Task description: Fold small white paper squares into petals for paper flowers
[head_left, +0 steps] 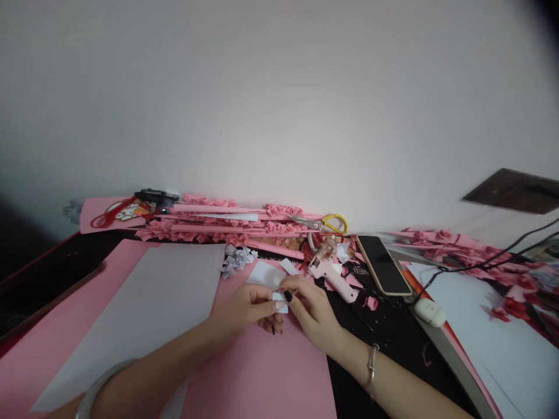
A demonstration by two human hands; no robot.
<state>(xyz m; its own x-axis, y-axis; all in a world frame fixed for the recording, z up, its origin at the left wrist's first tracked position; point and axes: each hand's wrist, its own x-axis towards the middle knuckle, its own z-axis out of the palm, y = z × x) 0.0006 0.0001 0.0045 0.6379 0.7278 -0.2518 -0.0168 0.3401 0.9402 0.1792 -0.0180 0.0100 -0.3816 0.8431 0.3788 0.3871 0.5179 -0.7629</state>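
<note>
Between the fingertips of both hands is a small piece of white paper (279, 302). My left hand (253, 305) pinches it from the left, thumb on top. From the right, my right hand (312, 308) closes on the same piece, its dark-nailed thumb near the upper edge. Both hands are above a large pink sheet (266, 372). Just beyond them lie a white paper piece (262, 272) and a narrow white strip (289, 266). A cluster of folded white paper flowers (237, 259) sits to the far left of my hands.
A pink glue gun (334, 276), yellow-handled scissors (321, 223) and a phone (384, 265) lie beyond and right. Pink paper flower stems (218, 224) line the wall. A white earbud case (430, 312) sits near cables at right. A large white sheet (166, 302) covers the left.
</note>
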